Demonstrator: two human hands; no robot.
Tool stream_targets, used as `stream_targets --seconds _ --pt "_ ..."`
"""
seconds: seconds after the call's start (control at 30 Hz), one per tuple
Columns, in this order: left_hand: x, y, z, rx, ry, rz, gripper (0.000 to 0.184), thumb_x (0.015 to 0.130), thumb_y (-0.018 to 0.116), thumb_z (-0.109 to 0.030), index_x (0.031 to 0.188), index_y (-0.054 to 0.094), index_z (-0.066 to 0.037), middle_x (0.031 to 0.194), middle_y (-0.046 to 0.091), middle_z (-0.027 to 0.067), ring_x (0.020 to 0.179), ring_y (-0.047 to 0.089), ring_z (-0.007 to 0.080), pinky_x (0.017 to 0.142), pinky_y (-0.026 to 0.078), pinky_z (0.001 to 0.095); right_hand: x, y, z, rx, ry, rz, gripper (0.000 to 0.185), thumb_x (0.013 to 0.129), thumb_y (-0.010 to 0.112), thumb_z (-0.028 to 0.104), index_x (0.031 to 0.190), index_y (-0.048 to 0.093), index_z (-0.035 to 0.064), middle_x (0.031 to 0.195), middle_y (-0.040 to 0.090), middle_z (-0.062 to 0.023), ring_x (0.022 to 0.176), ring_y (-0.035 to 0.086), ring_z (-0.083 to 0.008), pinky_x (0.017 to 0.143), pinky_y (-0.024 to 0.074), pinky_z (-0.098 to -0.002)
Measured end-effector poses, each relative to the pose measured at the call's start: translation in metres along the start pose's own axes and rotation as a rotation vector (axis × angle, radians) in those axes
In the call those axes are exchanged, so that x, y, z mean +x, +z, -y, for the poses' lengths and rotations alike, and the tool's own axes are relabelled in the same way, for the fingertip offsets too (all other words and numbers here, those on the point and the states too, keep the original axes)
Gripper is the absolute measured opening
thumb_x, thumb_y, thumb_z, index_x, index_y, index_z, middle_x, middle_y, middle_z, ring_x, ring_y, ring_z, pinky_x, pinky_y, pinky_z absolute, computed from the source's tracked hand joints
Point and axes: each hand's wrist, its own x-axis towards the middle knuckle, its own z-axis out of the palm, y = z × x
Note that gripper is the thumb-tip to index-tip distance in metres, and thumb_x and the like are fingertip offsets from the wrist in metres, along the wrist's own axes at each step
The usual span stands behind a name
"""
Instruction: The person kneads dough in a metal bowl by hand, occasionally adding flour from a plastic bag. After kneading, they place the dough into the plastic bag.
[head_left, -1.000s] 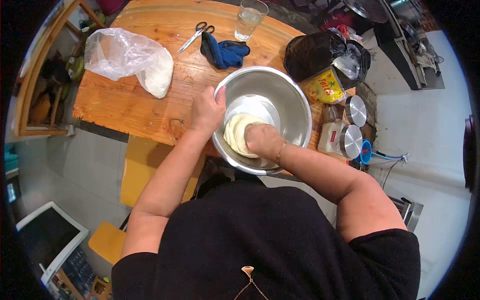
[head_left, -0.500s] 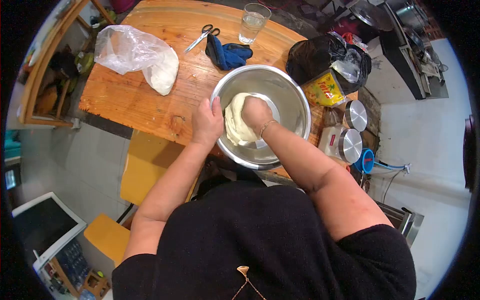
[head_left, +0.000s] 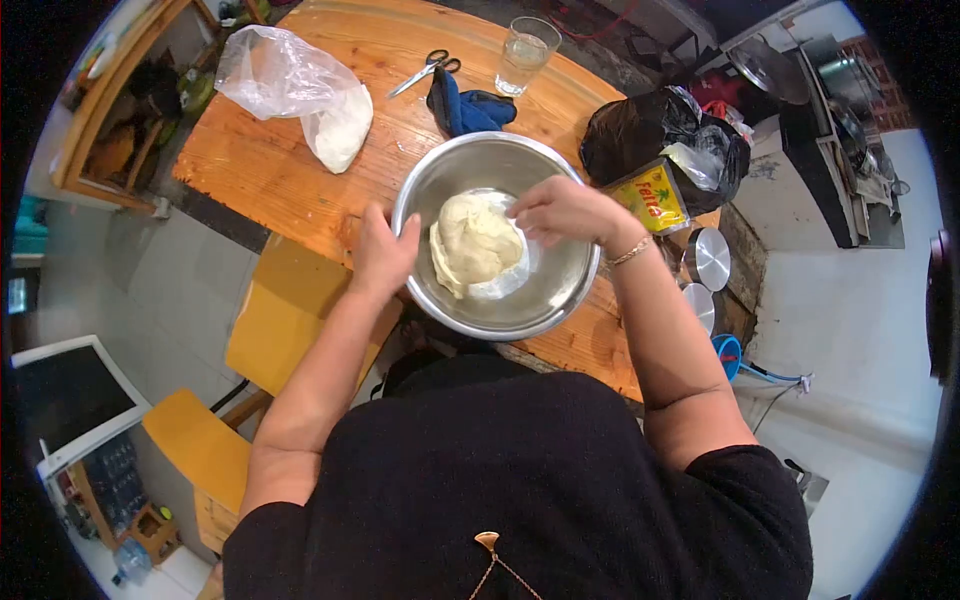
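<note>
Writing: yellow packet (head_left: 648, 198) to the right of the metal bowl (head_left: 560, 272), red lettering starting "Fett" (the ending is too small to read with certainty). Packet stands against the black plastic bag (head_left: 640, 135) on the table (head_left: 250, 155).

Position: dough (head_left: 478, 240) inside the bowl, left of centre, between the two hands. Left hand (head_left: 383, 250) at the outer left rim, thumb spread away from its other fingers; firmness of any hold on the rim cannot be told. Right hand (head_left: 572, 212) over the right part of the bowl, fingers loosely bent, slightly blurred and parted from the thumb; their tips are just beside the dough's upper right edge, contact uncertain.

Appearance: dough pale cream, one rounded lump, top bulging and fairly smooth, folds and a ragged lower-left edge.

Far side of bowl: dark blue cloth (head_left: 472, 110), scissors (head_left: 428, 70), glass of clear liquid (head_left: 526, 58).
</note>
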Motion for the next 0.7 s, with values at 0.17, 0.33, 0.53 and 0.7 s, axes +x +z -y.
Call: stream_targets --seconds 0.17,0.33,0.53,0.7 --pt "0.045 0.005 -0.015 -0.05 0.118 0.035 0.036 0.09 0.056 -0.034 0.102 0.057 0.0 0.085 0.063 0.0138 0.076 0.059 0.0242 0.07 0.046 0.0348 0.052 0.009 -0.053 0.388 0.156 -0.303 0.028 0.087 0.053 0.019 0.074 0.06 -0.005 0.065 0.055 -0.0065 0.059 0.057 -0.0187 0.06 0.0531 -0.0315" --pt "0.061 0.015 -0.013 -0.047 0.06 0.136 0.037 0.088 0.052 -0.038 0.093 0.061 -0.002 0.086 0.062 0.025 0.084 0.059 0.0415 0.073 0.046 0.0462 0.186 0.046 -0.107 0.41 -0.011 -0.397 0.027 0.085 0.057 0.021 0.078 0.063 -0.004 0.062 0.057 -0.0093 0.055 0.057 -0.0201 0.055 0.0488 -0.0306" --pt "0.054 0.013 -0.025 0.045 0.034 0.059 0.034 0.089 0.051 -0.036 0.09 0.059 -0.003 0.085 0.061 0.0266 0.083 0.058 0.044 0.071 0.045 0.0496 0.103 0.07 0.025 -0.248 -0.309 -0.008 0.026 0.075 0.058 0.028 0.082 0.069 0.005 0.087 0.066 -0.021 0.081 0.064 -0.0352 0.071 0.0504 -0.0407" --pt "0.045 0.016 -0.023 0.045 0.077 -0.026 0.035 0.09 0.053 -0.034 0.079 0.052 0.0 0.071 0.057 0.0239 0.067 0.056 0.0406 0.06 0.042 0.0453 0.041 0.097 0.013 -0.789 -0.342 0.162 0.026 0.077 0.053 0.029 0.086 0.067 0.0105 0.084 0.066 -0.0152 0.079 0.063 -0.0337 0.078 0.0483 -0.0432"
